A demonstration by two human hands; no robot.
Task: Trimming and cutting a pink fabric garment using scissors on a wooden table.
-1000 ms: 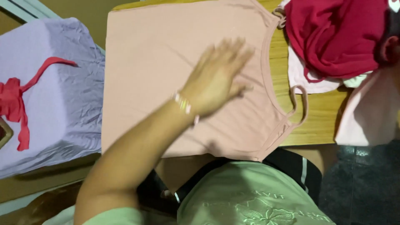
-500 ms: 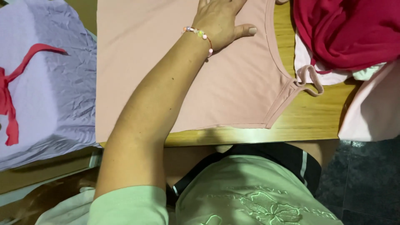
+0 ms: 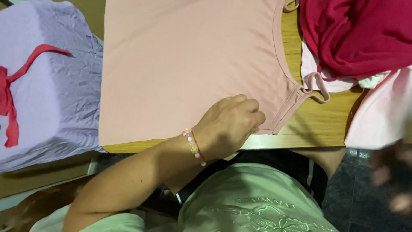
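— What do we count in the head view?

— We see one flat, pale pink sleeveless cotton top (image 3: 184, 68) spread on the wooden table (image 3: 317, 129), its thin shoulder strap (image 3: 316, 86) looped at the right. To the left lies one crinkled lavender garment (image 3: 51, 86) with one red ribbon tie (image 3: 13, 99) across it. At the upper right sits one heap of dark red cloth (image 3: 356, 34), with one white piece (image 3: 317, 73) under it, and one light pink garment (image 3: 382, 111) hangs over the table's right edge.

— And hands?

— Two. Our left hand (image 3: 229, 124) is clear, and it wears one bracelet of pale beads on a red thread (image 3: 194, 146) at the wrist. Our right hand (image 3: 390, 180) is only a blur at the lower right, off the table, above the dark tiled floor (image 3: 356, 202).

— How does the left hand grip?

— Its fingers (image 3: 251, 109) are curled in, nearly closed, at the pink top's near edge close to the armhole. They rest on the fabric and seem to pinch the hem, though the fingertips are tucked under the knuckles, so we cannot see the pinch itself.

— The right?

— Too blurred; we cannot tell whether it is spread or closed, and it touches nothing that we can see.
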